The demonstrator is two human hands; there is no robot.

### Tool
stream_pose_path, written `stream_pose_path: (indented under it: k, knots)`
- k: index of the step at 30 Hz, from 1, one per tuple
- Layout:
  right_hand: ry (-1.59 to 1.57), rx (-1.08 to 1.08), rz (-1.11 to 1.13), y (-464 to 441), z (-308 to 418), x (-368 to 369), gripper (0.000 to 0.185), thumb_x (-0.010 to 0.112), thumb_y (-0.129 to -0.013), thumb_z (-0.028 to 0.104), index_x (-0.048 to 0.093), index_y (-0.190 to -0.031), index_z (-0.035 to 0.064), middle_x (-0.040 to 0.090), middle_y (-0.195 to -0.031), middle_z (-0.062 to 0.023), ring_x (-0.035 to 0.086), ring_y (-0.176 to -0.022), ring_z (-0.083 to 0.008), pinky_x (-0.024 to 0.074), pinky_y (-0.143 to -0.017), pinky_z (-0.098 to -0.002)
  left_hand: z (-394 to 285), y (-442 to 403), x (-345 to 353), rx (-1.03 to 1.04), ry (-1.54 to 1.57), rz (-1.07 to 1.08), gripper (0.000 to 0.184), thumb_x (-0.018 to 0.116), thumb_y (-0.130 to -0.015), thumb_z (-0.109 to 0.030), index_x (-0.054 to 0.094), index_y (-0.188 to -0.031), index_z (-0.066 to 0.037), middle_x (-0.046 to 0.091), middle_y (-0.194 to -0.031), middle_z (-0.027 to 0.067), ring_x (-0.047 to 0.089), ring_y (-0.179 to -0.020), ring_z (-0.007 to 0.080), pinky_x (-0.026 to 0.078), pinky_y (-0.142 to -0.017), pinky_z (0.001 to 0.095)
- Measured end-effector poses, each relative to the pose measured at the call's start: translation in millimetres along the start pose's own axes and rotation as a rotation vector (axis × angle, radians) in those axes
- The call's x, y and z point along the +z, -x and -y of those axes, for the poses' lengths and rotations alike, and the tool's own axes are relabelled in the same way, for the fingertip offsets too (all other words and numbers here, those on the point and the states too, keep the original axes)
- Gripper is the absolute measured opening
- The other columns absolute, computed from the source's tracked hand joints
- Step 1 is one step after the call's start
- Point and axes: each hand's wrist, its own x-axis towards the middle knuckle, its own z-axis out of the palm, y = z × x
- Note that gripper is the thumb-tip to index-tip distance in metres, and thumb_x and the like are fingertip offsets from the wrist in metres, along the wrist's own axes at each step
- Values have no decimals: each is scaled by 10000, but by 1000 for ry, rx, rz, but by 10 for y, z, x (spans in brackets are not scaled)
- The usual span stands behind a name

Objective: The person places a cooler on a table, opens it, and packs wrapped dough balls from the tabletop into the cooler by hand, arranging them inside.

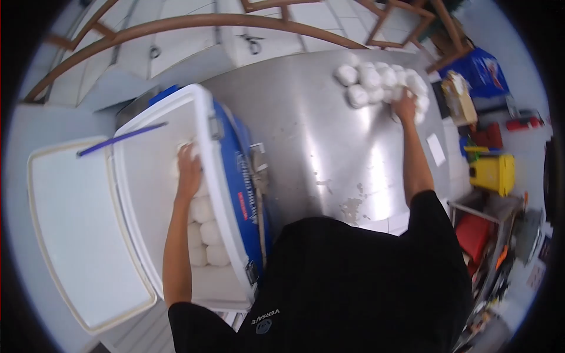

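Note:
Inside the open blue-and-white cooler box point(235, 170), my left hand point(189, 170) is closed on a white ball, only partly visible. Several white balls point(207, 232) lie below it in the cooler. My right hand point(404, 106) reaches onto a cluster of white balls point(369, 77) on the steel table point(282, 117), its fingers curled over one ball at the cluster's near right side. Whether that ball is lifted cannot be seen.
The cooler's white lid point(88, 235) hangs open on the left, with a purple stick point(120, 139) across the cooler's edge. A wooden rail point(206, 20) runs behind the table. At right are a yellow bin point(492, 175) and a cardboard box point(461, 100).

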Motion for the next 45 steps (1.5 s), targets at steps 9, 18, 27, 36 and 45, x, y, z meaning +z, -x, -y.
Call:
stream_pose_path:
  k: [9, 18, 27, 36, 45]
  knots:
    - [-792, -14, -252, 1105, 1187, -821, 714, 747, -776, 218, 442, -1396, 41, 503, -1342, -223, 457, -1261, -389, 384, -1049, -455, -877, 3, -1215, -221, 342, -138, 449, 577, -971, -220, 483, -1357, -11, 586, -1234, 179, 595, -1117, 304, 463, -984, 341]
    - [-1251, -1084, 36, 2674, 3738, -3277, 773, 784, -699, 24, 486, -1409, 93, 447, -1442, -165, 447, -1304, -364, 397, -1061, -431, -2436, -32, -2003, -42, 826, -185, 472, 726, -875, -171, 532, -1276, -16, 639, -1088, 79, 626, -966, 136, 523, -822, 264]
    - [-1432, -699, 404, 2769, 3421, -2808, 429, 665, -870, 78, 570, -1287, 49, 590, -1282, -159, 610, -1100, -269, 490, -904, -357, -740, -96, -1106, -230, 744, -458, 554, 795, -807, -119, 500, -1266, -21, 584, -1186, 83, 551, -1093, 170, 473, -931, 302]
    - [-1273, -499, 679, 2998, 2733, -2197, 253, 633, -918, 96, 645, -1157, 14, 703, -1052, -124, 678, -918, -218, 522, -820, -316, -444, -251, -544, -382, 721, -402, 533, 643, -942, -333, 463, -1315, 2, 549, -1243, 131, 505, -1165, 221, 397, -1018, 339]
    - [-1197, -486, 679, 2826, 2584, -2068, 226, 598, -946, 88, 639, -1149, -4, 719, -997, -118, 683, -889, -168, 517, -826, -294, -566, -282, -602, -497, 598, -159, 715, 458, -979, -554, 435, -1375, 40, 538, -1321, 184, 484, -1239, 279, 339, -1074, 363]
